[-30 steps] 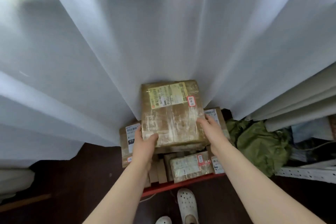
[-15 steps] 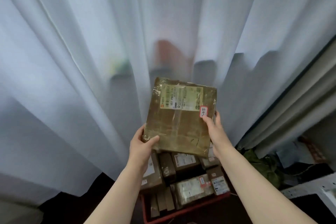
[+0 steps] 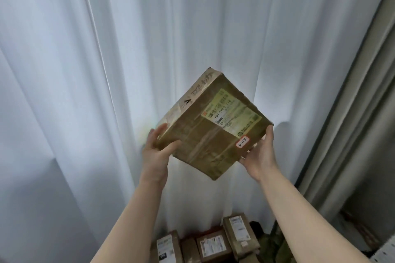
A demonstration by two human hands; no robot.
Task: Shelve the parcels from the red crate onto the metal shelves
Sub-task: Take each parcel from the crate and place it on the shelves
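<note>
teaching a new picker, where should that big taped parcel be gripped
Probably at two opposite side edges, one hand from each side, as the left hand and right hand do now: the parcel is broad, boxy, tape-slick and tilted.

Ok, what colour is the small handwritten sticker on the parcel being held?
The sticker is white with a red border, on the brown parcel; head view shows it.

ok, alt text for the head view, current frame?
A taped brown parcel, tilted with its shipping label facing the camera, is held up by both hands before white curtains. The left hand grips its left corner; the right hand holds the right corner. Other parcels sit below.
</note>
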